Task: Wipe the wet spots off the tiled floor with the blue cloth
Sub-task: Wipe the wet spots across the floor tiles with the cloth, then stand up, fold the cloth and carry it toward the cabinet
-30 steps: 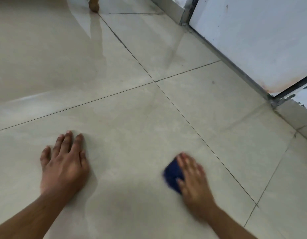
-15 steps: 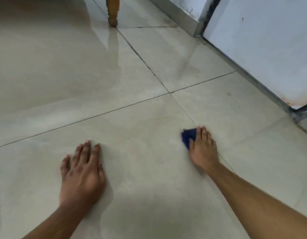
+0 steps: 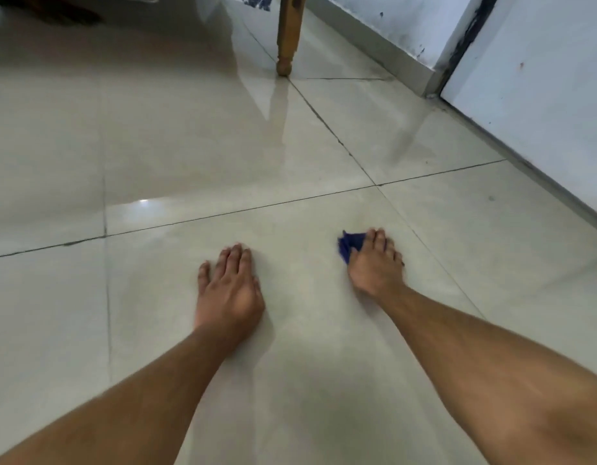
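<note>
Pressing blue cloth (image 3: 350, 245) under right hand (image 3: 374, 266) fingers, left hand (image 3: 228, 290) flat, open tiled floor (image 3: 189, 156) ahead

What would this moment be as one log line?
right hand: pressing blue cloth on tiled floor | left hand: flat on floor

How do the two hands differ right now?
The left hand lies flat and bare on the tiled floor, fingers together; the right hand presses the blue cloth, which bunches out past its fingers. The right hand reaches farther forward, close to a grout line, while the left hand sits nearer the person. Both are palm down on the same tile.
</note>
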